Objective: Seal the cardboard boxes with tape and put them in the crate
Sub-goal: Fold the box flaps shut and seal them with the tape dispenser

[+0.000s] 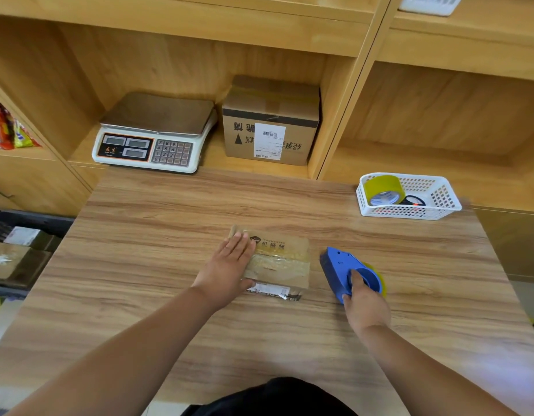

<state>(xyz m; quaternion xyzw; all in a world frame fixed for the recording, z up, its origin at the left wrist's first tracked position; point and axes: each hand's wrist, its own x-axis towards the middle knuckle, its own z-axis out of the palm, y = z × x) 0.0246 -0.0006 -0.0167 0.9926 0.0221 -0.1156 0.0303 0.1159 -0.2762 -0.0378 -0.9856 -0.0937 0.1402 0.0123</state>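
Note:
A small flat cardboard box (282,259) lies on the wooden table (169,235), with clear tape across its top and a white label on its near side. My left hand (228,267) rests flat on the box's left part, fingers straight. To the right of the box, my right hand (364,301) grips a blue tape dispenser (346,267) with a yellowish roll, standing on the table apart from the box. A dark crate (34,220) at the left below table level holds several boxes.
A white basket (440,202) at the back right holds a tape roll (382,189) and scissors. On the shelf behind stand a weighing scale (154,133) and a larger cardboard box (271,121). Snack packets (4,124) sit on the left shelf.

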